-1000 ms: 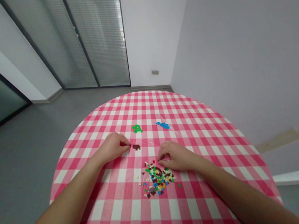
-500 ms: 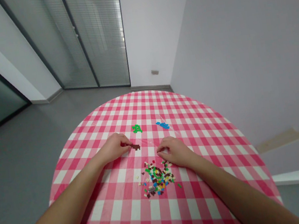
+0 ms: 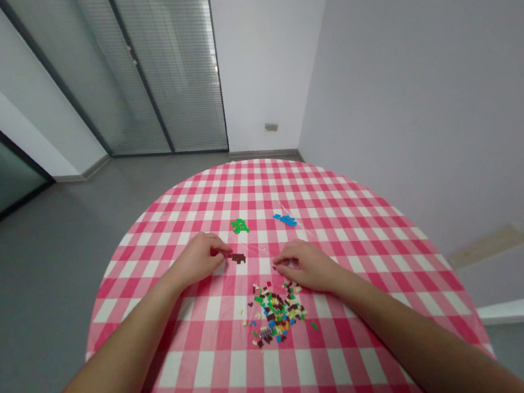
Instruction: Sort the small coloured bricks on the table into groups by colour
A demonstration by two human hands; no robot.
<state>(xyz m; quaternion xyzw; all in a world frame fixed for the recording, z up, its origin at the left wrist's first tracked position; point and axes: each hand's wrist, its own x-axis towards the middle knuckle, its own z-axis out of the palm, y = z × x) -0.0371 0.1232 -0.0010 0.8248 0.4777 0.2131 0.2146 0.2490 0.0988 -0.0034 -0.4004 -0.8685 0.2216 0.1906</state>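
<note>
On a round table with a pink and white checked cloth (image 3: pixel 210 375) lies a heap of several tiny coloured bricks (image 3: pixel 275 309). My left hand (image 3: pixel 200 258) rests on the cloth, its curled fingertips touching a small dark brown brick cluster (image 3: pixel 238 258). My right hand (image 3: pixel 304 265) sits just above and right of the heap, fingers curled and pinched together near the cloth; whatever it holds is too small to make out. Farther back lie a green brick cluster (image 3: pixel 239 226) and a blue brick cluster (image 3: pixel 286 220).
The table's far edge (image 3: pixel 256 160) curves near a grey floor, and glass doors with blinds (image 3: pixel 163 60) stand behind it. A white wall (image 3: pixel 448 96) runs along the right side. No other person is in view.
My right hand has lifted away from the heap's top edge and drifted up toward the table's middle. My left hand has nudged slightly closer to the brown cluster.
</note>
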